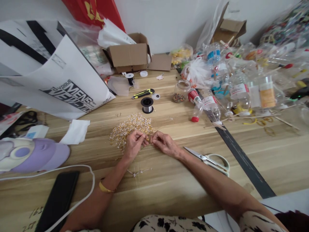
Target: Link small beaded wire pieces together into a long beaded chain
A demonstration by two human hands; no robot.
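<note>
My left hand [135,143] is at the front right edge of a heap of small gold and clear beads [127,127], thumb and fingertips pinched together. Close beside it, my right hand [164,142] also has its fingers pressed together. Something tiny and gold-coloured shows near the left fingertips, but what either hand pinches is too small to name. A short strand of clear beads [138,173] lies on the table nearer to me, with fine thread about it. Behind the heap stands a spool of silvery thread [147,105].
Scissors [210,159] lie beside my right forearm. A yellow and black box cutter [143,93] and a jar of beads [180,91] are farther back. Plastic bottles [211,106] crowd the right. A phone [58,199], a white cable [92,180] and a paper bag [58,74] occupy the left.
</note>
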